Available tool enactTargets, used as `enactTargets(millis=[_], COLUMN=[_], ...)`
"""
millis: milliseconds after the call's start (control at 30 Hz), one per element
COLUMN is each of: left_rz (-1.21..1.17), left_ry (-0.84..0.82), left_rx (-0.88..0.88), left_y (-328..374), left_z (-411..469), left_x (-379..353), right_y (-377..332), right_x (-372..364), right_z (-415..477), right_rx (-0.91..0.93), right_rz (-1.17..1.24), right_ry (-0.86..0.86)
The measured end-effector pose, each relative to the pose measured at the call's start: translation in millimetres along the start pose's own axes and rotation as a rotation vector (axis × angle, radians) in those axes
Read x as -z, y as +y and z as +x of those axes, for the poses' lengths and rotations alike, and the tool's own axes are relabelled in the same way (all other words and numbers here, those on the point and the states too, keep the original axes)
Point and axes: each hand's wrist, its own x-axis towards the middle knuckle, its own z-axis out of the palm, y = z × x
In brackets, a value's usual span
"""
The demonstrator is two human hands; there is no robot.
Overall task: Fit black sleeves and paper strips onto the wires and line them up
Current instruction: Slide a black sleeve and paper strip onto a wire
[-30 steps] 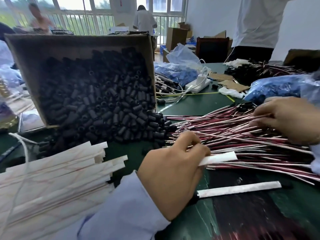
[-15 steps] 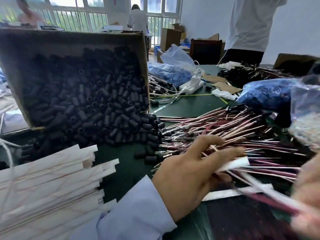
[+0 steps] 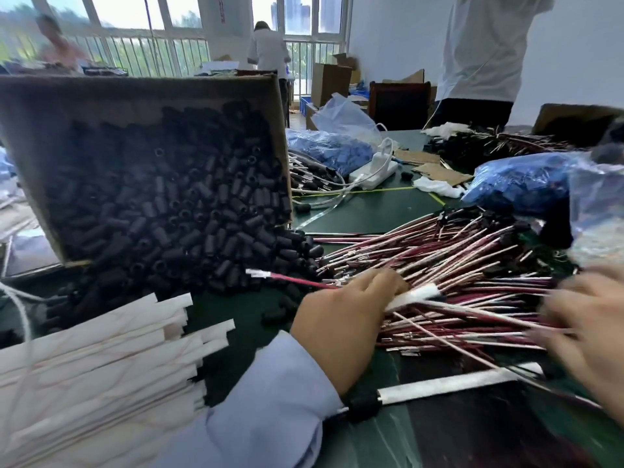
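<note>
**Green tabletop, wire heap right of the box: handling notes**

Green tabletop (image 3: 364,211) is crowded. Landmark: the cardboard box (image 3: 135,92), tipped on its side, with black sleeves (image 3: 152,197) spilling out of its mouth. The wires (image 3: 456,265) lie in a loose heap right of the box. Loose paper strips (image 3: 94,359) are stacked in front of the box, nearer me.

Now my left hand (image 3: 341,315) sits in front of the box's right corner, on the heap's near edge. Fingers are curled, pinching one paper strip (image 3: 413,296). A red wire (image 3: 290,279) with a metal terminal pokes out of that hand toward the sleeve spill. Whether it runs through the strip I can't tell, since the hand covers it.

Over at the heap's other end, far right of the box, is my right hand (image 3: 587,325). It is motion-blurred and I can't read the finger state.

Handling, my read:
- **Wires:** light, thin, springy and tangle-prone. Take one near the terminal end and pull along its length, not sideways.
- **Strips:** look like flat paper tubes, flimsy and easy to crease. Pinch the edges near the mouth.
- **Sleeves:** small, light, probably rubbery, and they will roll. Pick from the edge of the spill.

One finished piece (image 3: 439,385) lies in front of the box, past my left wrist, with sleeve and strip on the wire. Its left end is hidden by my cuff (image 3: 270,410). The heap's right end is lost behind blue bags (image 3: 526,184) and blur.
</note>
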Motion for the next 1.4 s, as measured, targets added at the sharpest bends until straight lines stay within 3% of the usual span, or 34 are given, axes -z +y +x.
enactTargets(millis=[33, 67, 100, 167, 300, 333, 400, 500, 533, 600, 667, 700, 800, 967, 1100, 1267, 1333, 1400], left_rz=[-0.01, -0.023, -0.056, -0.113, -0.08, -0.078, -0.034, 0.076, 0.116, 0.175, 0.2, 0.203, 0.22, 0.231, 0.193, 0.137, 0.098, 0.053], left_ry=[-0.066, -0.125, -0.14, -0.073, 0.19, 0.19, 0.044, -0.248, -0.356, -0.508, -0.493, -0.458, -0.455, -0.421, -0.626, -0.679, -0.653, -0.431], left_rx=[0.062, 0.107, 0.136, 0.19, 0.349, 0.341, 0.235, 0.155, 0.163, 0.201, 0.247, 0.266, 0.281, 0.189, 0.178, 0.107, 0.111, 0.148], left_y=[-0.3, -1.5, -2.6, -6.8, -23.2, -23.7, -17.1, -10.7, -11.9, -16.8, -24.1, -26.7, -22.7, -0.1, 9.0, 7.4, 4.2, -1.1], left_z=[1.6, 2.0, 1.9, 0.0, -2.3, -3.6, -9.8, -13.5, -12.3, -10.0, -8.8, -8.5, -11.2, -16.5, -17.0, -19.0, -19.5, -18.7], left_x=[-7.0, -12.0, -14.6, -12.7, 2.5, 5.4, 5.1, -3.4, -7.2, -12.0, -11.6, -10.3, -7.9, -17.9, -24.3, -19.4, -13.1, -4.2], right_y=[-10.1, -16.3, -34.2, -31.4, 52.8, 75.6, 99.1, 95.4, 87.6, 57.5, 32.2, 29.9, 41.8, 45.1, 37.1, 47.2, 57.9, 71.1], right_x=[5.5, 5.5, 6.0, 5.1, 1.1, -1.2, -14.9, -19.9, -17.3, -25.9, -48.6, -54.2, -49.9, -41.7, -42.3, -53.6, -51.0, -35.0], right_z=[-4.8, 9.3, 15.4, 28.8, 36.1, 38.9, 40.5, 36.7, 40.8, 39.5, 31.2, 35.1, 64.9, 120.7, 146.7, 122.5, 105.5, 91.1], right_rx=[-0.048, -0.043, 0.048, 0.004, -0.399, -0.503, -0.577, -0.469, -0.448, -0.262, -0.034, 0.004, 0.008, 0.222, 0.228, 0.15, 0.013, -0.085], right_rz=[-0.051, -0.036, 0.058, 0.217, 0.454, 0.462, 0.59, 1.006, 1.09, 0.919, 0.418, 0.174, -0.004, -0.041, -0.154, -0.038, 0.137, 0.371], right_ry=[-0.048, 0.01, 0.059, 0.03, 0.235, 0.142, 0.092, 0.153, 0.083, -0.067, -0.205, -0.21, -0.195, -0.174, -0.122, -0.125, 0.0, 0.23])
